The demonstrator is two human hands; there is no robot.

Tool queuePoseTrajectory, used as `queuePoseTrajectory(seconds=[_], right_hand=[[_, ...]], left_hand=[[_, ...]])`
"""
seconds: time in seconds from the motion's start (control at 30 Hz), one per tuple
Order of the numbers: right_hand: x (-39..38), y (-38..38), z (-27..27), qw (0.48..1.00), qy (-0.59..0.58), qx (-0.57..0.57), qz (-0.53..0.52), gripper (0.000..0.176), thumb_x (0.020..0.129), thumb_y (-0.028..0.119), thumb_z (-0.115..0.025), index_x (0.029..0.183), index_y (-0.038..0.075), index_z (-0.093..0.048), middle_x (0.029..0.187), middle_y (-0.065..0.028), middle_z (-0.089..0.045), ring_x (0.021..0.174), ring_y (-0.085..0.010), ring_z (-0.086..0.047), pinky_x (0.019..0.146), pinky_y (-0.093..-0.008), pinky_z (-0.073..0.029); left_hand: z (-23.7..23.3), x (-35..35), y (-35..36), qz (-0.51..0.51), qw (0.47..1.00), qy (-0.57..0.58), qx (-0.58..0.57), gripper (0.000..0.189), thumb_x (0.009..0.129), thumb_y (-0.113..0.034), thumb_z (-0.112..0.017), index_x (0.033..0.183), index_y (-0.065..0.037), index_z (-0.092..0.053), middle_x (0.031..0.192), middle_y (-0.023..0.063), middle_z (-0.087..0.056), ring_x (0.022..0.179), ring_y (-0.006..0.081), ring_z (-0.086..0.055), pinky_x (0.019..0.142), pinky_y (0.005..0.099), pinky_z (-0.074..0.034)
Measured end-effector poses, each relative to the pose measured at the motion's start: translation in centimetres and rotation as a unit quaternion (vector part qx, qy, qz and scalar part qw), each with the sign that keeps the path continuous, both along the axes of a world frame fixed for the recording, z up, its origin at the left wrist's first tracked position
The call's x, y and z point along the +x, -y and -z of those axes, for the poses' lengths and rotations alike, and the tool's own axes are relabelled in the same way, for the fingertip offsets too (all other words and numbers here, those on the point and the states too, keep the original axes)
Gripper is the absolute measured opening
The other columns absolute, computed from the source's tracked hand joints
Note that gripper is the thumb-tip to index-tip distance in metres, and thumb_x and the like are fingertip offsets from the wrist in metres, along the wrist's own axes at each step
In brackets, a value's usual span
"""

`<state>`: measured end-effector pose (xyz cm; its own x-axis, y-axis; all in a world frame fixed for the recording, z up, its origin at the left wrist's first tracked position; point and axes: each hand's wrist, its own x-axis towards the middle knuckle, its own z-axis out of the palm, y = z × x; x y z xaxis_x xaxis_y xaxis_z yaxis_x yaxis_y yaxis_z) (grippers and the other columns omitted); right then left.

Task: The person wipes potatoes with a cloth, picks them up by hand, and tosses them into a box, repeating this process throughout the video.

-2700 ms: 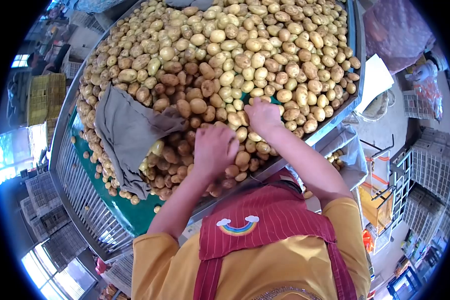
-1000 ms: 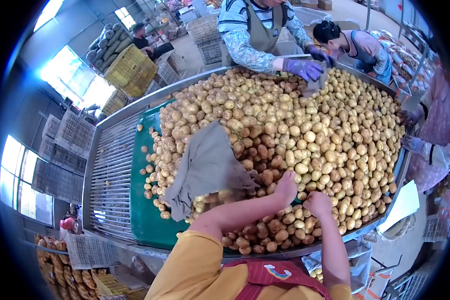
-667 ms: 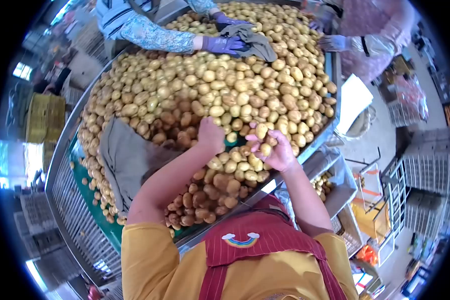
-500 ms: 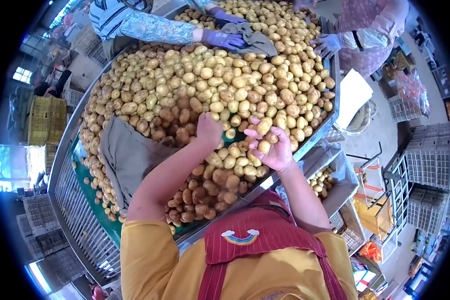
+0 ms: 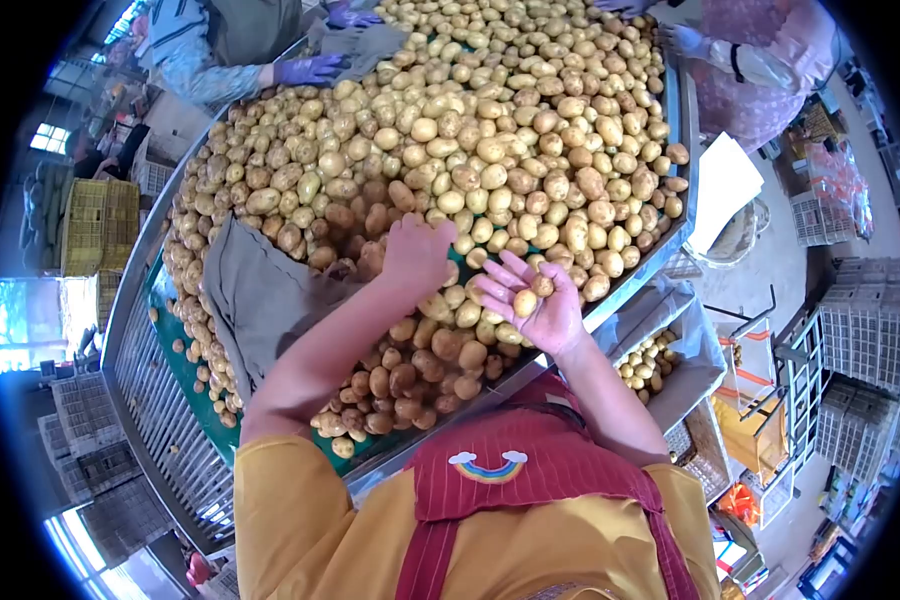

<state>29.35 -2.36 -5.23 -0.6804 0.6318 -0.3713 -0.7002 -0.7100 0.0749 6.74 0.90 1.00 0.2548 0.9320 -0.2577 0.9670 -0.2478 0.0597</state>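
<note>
Potatoes (image 5: 490,150) lie heaped across a large metal-sided table. My left hand (image 5: 417,257) is over the middle of the heap, back upward, fingers curled down among the potatoes; whatever they grip is hidden. Just right of it, my right hand (image 5: 542,312) is turned palm up with its fingers stretched out. Two small potatoes rest in it, a rounder one (image 5: 525,303) on the fingers and a smaller one (image 5: 543,286) beside the thumb. A grey cloth (image 5: 260,290) lies on the potatoes left of my left forearm.
A co-worker's purple-gloved hand (image 5: 310,70) is by another grey cloth (image 5: 370,48) at the far left. A second co-worker's gloved hand (image 5: 686,42) touches the far right edge. A lined crate (image 5: 705,335) with potatoes stands at my right. Slatted metal (image 5: 155,430) forms the table's left end.
My right hand's fingers have spread, and a larger potato has left them. My left hand stays curled over the heap. The far co-worker's hands and cloth have moved left.
</note>
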Motion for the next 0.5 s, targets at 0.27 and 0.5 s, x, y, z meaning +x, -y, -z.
queuePoseTrajectory(seconds=[0.27, 0.5], right_hand=[[-2.0, 2.0, -0.2, 0.997, -0.053, 0.033, -0.049, 0.056, 0.090, 0.035, -0.058, 0.141, 0.011, -0.051, 0.130, -0.0147, -0.058, 0.114, -0.0353, -0.060, 0.096, -0.0554, -0.051], [0.1, 1.6, 1.2, 0.993, -0.111, 0.033, -0.007, 0.051, 0.091, 0.043, -0.060, 0.128, 0.008, -0.063, 0.124, -0.0144, -0.060, 0.117, -0.0318, -0.058, 0.097, -0.0548, -0.048]], left_hand=[[-4.4, 1.3, 5.1, 0.027, 0.967, 0.250, -0.034, 0.065, 0.080, -0.037, -0.077, 0.142, -0.027, -0.058, 0.102, 0.0180, -0.066, 0.097, 0.0374, -0.062, 0.092, 0.0486, -0.046], [3.0, 0.0, -3.2, 0.101, 0.959, 0.170, 0.205, 0.068, 0.080, -0.036, -0.077, 0.144, -0.032, -0.055, 0.154, 0.0144, -0.040, 0.140, 0.0397, -0.039, 0.109, 0.0532, -0.037]])
